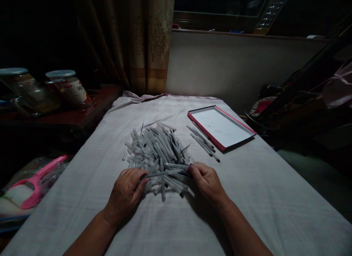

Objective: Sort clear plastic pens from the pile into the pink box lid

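A heap of clear and grey pen parts, some with black ends, lies on the white cloth. At its near edge my left hand is closed, thumb and fingers pinching the end of a slim pen that points right. My right hand is closed too, fingertips at the dark end of another pen pointing left. The two pens nearly meet over the heap, and whether they touch is unclear. Several pens with black ends lie side by side to the right of the heap.
A shallow red-edged box lid with a white inside lies beyond the row of pens. To the left, jars and a glass mug stand on a dark red table. Pink-handled scissors lie lower left. A curtain hangs behind.
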The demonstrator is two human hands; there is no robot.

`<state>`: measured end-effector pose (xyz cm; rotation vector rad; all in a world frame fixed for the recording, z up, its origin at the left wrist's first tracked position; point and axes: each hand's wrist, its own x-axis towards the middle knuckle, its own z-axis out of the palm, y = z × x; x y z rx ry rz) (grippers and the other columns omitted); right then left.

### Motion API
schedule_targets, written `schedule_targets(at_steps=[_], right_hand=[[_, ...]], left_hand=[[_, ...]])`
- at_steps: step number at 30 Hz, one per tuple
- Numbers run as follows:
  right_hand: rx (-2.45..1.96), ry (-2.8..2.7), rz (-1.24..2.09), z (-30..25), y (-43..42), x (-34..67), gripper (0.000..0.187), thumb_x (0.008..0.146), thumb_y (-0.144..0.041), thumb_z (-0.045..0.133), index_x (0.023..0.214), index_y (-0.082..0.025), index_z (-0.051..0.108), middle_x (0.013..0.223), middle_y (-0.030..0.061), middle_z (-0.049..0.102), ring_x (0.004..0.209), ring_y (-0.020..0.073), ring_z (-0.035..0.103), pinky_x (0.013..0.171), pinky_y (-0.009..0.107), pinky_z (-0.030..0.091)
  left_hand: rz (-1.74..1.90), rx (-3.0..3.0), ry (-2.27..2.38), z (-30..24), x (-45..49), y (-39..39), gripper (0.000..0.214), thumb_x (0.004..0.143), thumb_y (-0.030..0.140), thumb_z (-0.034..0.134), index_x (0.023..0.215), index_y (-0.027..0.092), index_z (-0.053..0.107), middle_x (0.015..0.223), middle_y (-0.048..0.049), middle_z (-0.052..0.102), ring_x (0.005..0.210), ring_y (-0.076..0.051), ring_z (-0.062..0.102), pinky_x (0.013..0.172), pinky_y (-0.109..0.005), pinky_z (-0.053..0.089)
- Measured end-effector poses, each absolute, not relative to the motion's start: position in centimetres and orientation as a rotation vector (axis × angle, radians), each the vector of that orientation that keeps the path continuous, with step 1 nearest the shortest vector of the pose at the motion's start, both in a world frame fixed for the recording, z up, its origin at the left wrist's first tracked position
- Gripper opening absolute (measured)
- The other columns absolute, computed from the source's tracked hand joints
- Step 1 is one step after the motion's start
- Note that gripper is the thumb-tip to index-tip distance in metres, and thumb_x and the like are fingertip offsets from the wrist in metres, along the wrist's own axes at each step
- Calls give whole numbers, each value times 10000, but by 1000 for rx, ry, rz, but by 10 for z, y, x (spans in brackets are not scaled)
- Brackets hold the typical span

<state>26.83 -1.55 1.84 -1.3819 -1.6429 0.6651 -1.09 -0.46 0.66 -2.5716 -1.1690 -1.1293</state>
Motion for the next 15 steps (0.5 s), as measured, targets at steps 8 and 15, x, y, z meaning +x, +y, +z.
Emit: schedule_targets(at_steps=[8,15], right_hand=[[-1366,-1543,826,23,-18,258,301,819,-388,558,590,-200,611,567,3,580,560,153,534,554,256,418],[-1715,-1067,481,24,-5,335,271,654,-455,616,616,-194,680,599,41,663,596,208,597,596,308,466]], left_hand=[[-1103,-2628,-1209,5,-13,-5,128,966,288,499,1013,212,590,842,-30,712,766,-181,667,746,-315,517],[-1075,-2372,-1460,2,-36,10,189,981,364,462,1008,212,573,872,-47,693,825,-209,670,771,-335,524]])
